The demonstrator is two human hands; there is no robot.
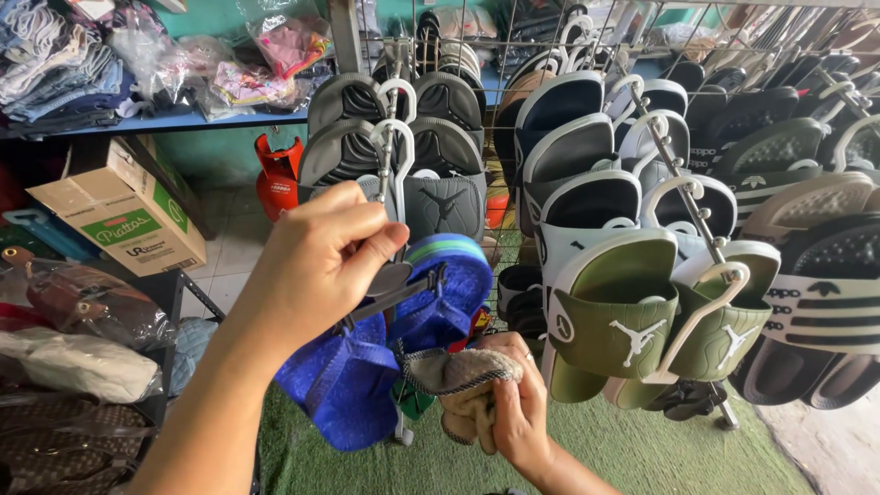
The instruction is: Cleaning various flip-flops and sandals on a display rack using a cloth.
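1. Right hand [513, 403]: low in the head view, fingers closed around a bunched grey-brown cloth [458, 376] with a stitched edge. The cloth touches the underside of the blue slippers [431, 302].

2. Left hand [316, 266]: raised just above the slippers. Thumb and fingers are pinched narrow on the grey hanger [394, 284] that carries the pair. The hand holds the hanger, not the rubber itself.

3. Blue slippers: 2 pieces hang from that hanger, in front of the rack [683, 183], between the 2 hands. 1 faces the camera with green and light-blue stripes at its toe; the other hangs lower left, sole side out.

4. Handling, as a judgement: the slippers look like light foam or rubber, flexible, not fragile. They are likely to swing and twist on the hanger when pressed, so the hanger neck is the steady grip point. The cloth is soft and shapeless; a full-fist grip suits it.

5. Rack: wire frame behind the hands, loaded with hanging slides. Green slides [623, 321] on a white hanger are just right of the right hand; grey slides [440, 174] hang above the left hand; black and white ones fill the right edge.

6. Further back, left: a cardboard box [124, 215], a red cylinder [280, 174] on the floor, and a blue shelf [183, 121] with bagged clothing. Green matting [642, 449] covers the ground below the rack.
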